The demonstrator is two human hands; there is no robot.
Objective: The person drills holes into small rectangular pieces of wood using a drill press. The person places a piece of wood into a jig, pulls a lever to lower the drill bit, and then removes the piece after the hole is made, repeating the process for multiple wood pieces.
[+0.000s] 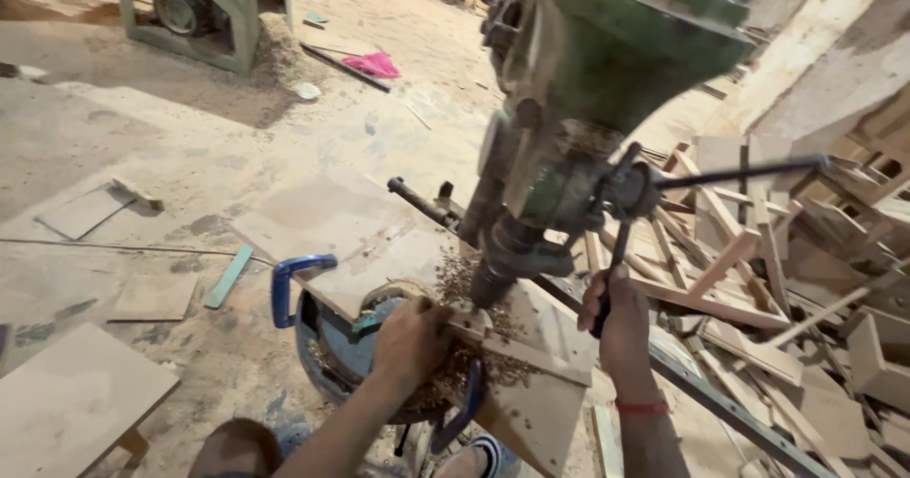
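2 hands work at a green drill press (607,70). The left hand (409,340) lies flat, fingers together, pressing a wooden strip (517,345) onto the board (379,241) under the press's chuck (502,260); the strip lies just below the bit, amid wood shavings (464,279). The right hand (621,321), to the right of the press, is clenched around the lowest feed lever (611,269), and a red band (642,407) circles its wrist. 2 blue clamps hold the board: 1 clamp (289,284) left of the press, the other clamp (464,397) below it, near the left forearm. A round blue base (332,350) sits under the board. Right of the press lies a heap of wooden frames (758,250). Far left of the press, on the dusty floor, stands a green machine (204,9), with a pink rag (374,64) near it. No labels are legible.
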